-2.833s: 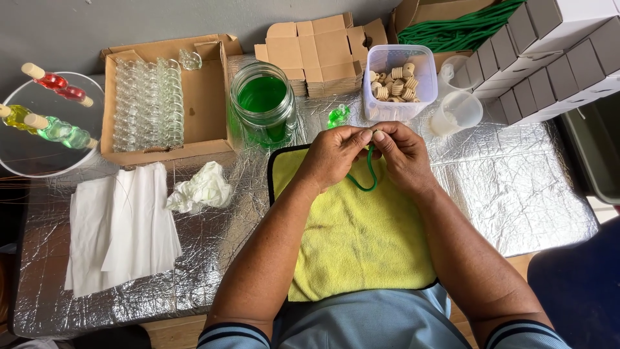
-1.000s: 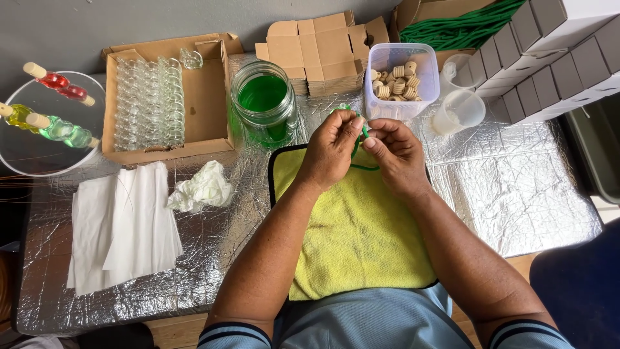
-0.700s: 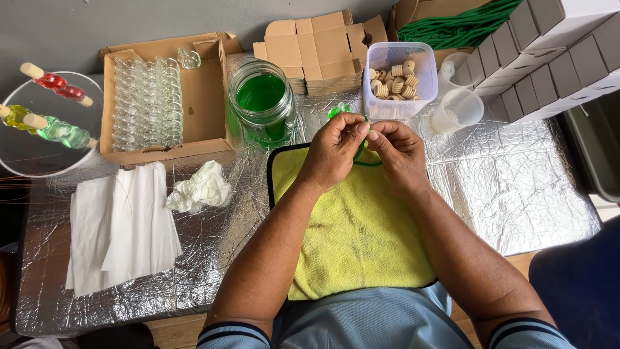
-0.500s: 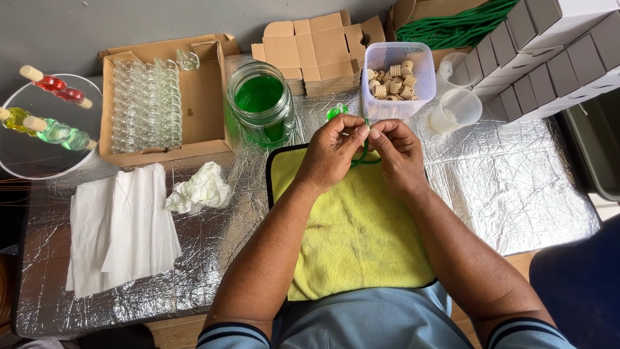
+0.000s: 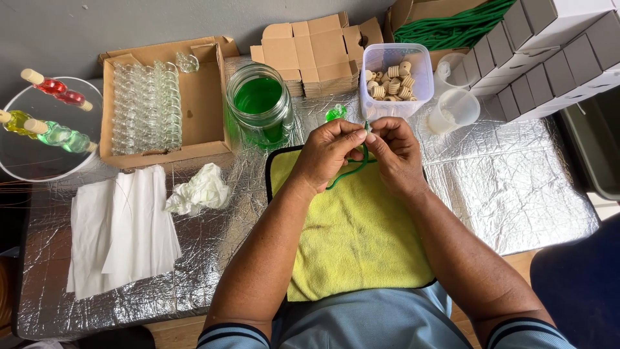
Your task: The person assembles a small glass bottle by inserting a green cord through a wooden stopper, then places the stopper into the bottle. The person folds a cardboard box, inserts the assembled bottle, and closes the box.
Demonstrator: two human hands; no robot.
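**Two hands pinch a green cord over the yellow cloth**

We see both hands meeting above the far edge of a yellow cloth (image 5: 352,239), which lies on a worktop (image 5: 516,187) covered in crinkled silver foil. The left hand (image 5: 329,155) and the right hand (image 5: 397,155) have their fingertips pressed together, and each grip is closed tight on a thin green cord (image 5: 352,169). The cord loops down between the palms and hangs just over the cloth; its upper end pokes out at the fingertips. We cannot tell whether anything small is held along with it.

Just beyond the hands stands a glass jar (image 5: 260,106) of green liquid, and to its right a clear plastic tub (image 5: 395,79) with wooden beads inside. Two plastic cups (image 5: 455,106) sit beside the tub. On the left, a cardboard box (image 5: 203,103) holds rows of small glass bottles (image 5: 145,106). Near it lie a stack of white paper sheets (image 5: 123,226) and a crumpled tissue (image 5: 200,190). A round tray (image 5: 39,161) at the far left carries corked bottles of coloured liquid.
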